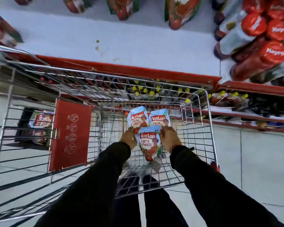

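I look down into a wire shopping cart [208, 122]. Both my hands are low inside it, holding a blue and red tomato ketchup pouch [149, 143] by its top corners. My left hand [129, 136] pinches the left corner and my right hand [169, 137] pinches the right corner. Two more ketchup pouches lie side by side on the cart floor just beyond: the left pouch [137, 117] and the right pouch [160, 117]. The held pouch overlaps their lower edges.
A red fold-down seat flap [69, 136] stands in the cart's left part. Ahead is a white store shelf [105, 38] with a red edge, carrying ketchup pouches [179, 12] and red-capped bottles [259, 51]. Lower shelves hold yellow-capped bottles [147, 90]. My feet stand under the cart.
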`<state>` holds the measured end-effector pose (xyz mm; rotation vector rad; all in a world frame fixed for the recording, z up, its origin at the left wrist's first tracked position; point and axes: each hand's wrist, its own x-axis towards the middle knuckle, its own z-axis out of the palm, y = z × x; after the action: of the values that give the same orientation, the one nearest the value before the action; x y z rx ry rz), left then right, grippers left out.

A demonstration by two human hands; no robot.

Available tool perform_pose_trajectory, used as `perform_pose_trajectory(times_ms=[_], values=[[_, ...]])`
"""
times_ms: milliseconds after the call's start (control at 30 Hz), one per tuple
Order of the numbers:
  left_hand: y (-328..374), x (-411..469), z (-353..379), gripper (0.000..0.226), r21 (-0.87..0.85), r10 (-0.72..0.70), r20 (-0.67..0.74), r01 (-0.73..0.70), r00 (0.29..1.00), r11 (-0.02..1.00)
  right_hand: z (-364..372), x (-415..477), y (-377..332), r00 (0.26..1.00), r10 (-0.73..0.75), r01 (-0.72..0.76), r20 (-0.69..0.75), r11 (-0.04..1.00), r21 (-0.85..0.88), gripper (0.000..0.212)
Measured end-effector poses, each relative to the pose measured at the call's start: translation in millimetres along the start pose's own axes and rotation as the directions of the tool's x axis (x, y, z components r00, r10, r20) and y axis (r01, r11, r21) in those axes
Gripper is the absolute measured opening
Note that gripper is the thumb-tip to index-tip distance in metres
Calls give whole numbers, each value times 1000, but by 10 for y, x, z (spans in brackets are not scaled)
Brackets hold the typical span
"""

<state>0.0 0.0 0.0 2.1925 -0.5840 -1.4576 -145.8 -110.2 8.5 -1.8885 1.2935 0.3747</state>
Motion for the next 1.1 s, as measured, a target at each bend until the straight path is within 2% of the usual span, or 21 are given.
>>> perform_pose_trajectory(times_ms=[67, 133, 200, 300, 400, 600, 700, 900, 1000, 1100], values=[[-46, 58, 27, 42, 114, -33, 29, 30, 999, 993, 42, 38, 16, 999, 8, -8, 38, 1000, 0, 28], [-137, 109, 62, 32, 182, -89, -42, 95, 995, 979, 113, 69, 67, 996, 36, -39, 78, 999, 38, 18], [-187, 131, 93, 29, 194, -102, -123, 125, 987, 973, 169, 81, 129, 997, 54, -59, 47, 993, 106, 9], [-247, 80, 127, 32, 227, -87, -159, 122, 983, 966, 171, 22, 201, 998, 61, -62, 12, 988, 144, 16], [-314, -40, 138, 26, 169, -51, -158, 78, 986, 983, 131, -93, 215, 999, 45, -48, 23, 990, 136, 19], [-249, -372, -68, 16, 142, 29, -249, 7, 968, 990, 6, -383, 2, 999, 32, -29, -6, 961, 275, 19], [-204, -606, -340, 18, 125, 116, -278, -84, 954, 989, -102, -574, -224, 998, -33, 46, -48, 951, 305, 18], [6, -1064, -929, 17, 257, 373, -418, -286, 828, 923, -285, -879, -815, 958, -204, 245, -200, 947, 208, 18], [133, -1275, -1318, 22, 296, 463, -463, -361, 756, 884, -362, -1008, -1164, 888, -300, 343, -349, 937, 68, 22], [260, -1417, -1708, 23, 360, 569, -508, -441, 646, 822, -460, -1098, -1540, 796, -392, 435, -462, 900, -15, 29]])
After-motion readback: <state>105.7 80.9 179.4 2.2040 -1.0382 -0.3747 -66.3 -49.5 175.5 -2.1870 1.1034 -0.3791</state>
